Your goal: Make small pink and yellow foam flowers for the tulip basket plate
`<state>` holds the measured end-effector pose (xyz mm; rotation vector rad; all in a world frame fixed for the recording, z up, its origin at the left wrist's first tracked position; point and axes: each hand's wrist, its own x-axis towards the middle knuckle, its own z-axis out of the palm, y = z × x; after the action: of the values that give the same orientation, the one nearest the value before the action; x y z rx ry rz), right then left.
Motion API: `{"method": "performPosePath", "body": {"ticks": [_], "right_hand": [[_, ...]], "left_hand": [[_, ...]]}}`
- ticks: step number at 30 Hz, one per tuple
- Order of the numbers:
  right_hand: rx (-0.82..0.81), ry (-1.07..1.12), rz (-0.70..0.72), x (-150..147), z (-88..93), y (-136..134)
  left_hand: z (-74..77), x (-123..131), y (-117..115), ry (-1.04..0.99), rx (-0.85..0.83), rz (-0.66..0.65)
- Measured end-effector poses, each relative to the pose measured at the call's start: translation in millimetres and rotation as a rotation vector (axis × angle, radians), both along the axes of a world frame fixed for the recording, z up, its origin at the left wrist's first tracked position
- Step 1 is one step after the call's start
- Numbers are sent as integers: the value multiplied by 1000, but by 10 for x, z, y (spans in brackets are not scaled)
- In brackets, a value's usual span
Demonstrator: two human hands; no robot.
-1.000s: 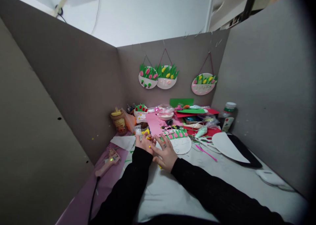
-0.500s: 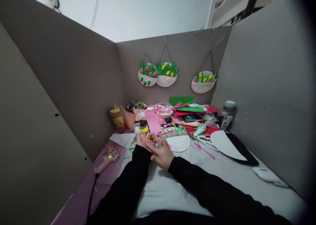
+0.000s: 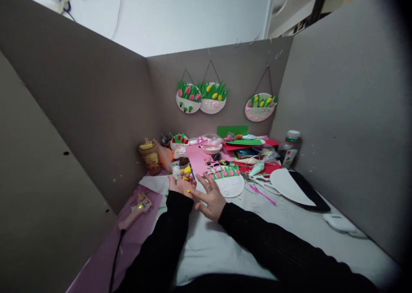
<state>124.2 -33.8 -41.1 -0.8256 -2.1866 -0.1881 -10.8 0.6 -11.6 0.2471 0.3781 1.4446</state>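
Observation:
My left hand [image 3: 180,187] is palm up with its fingers apart, and a small yellow ball [image 3: 189,191] rests on it. Another bit of yellow [image 3: 186,178] shows at its fingers. Just to the right, my right hand [image 3: 210,200] is spread, its fingertips beside the left palm and nothing seen between them. Behind my right hand lies a white paper plate [image 3: 232,187] with green paper grass and pink tulips. A yellow piece of material [image 3: 187,169] is beyond my left fingertips.
A pink glue gun [image 3: 135,214] with a black cord lies at left. Scissors [image 3: 264,181], a pink strip [image 3: 262,194] and a white half plate [image 3: 289,185] lie at right. A brown cup [image 3: 150,156] and a bottle [image 3: 289,147] stand behind. Decorated plates [image 3: 213,104] hang on the partition.
My hands have moved apart from each other. The left palm has opened, and the small yellow ball on it now shows. The whole view has shifted slightly.

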Motion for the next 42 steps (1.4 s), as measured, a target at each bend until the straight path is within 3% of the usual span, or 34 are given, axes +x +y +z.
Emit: {"method": "performPosePath", "body": {"ticks": [3, 6, 12, 16, 19, 24, 42], "right_hand": [[9, -17, 62, -5, 2, -4], [-5, 37, 0, -15, 1, 4], [6, 33, 52, -4, 8, -4], [-37, 9, -54, -18, 9, 20], [-39, -22, -106, -8, 4, 36], [-58, -70, -87, -7, -9, 31], [-46, -18, 15, 5, -7, 30]], "left_hand": [[3, 5, 4, 5, -47, -27], [9, 13, 6, 11, -38, -67], [-4, 12, 25, 34, -58, -4], [-18, 39, 10, 27, -86, -65], [3, 26, -16, -20, -72, -39], [9, 3, -29, -56, -127, -20], [10, 31, -36, -85, -36, -53]]}}
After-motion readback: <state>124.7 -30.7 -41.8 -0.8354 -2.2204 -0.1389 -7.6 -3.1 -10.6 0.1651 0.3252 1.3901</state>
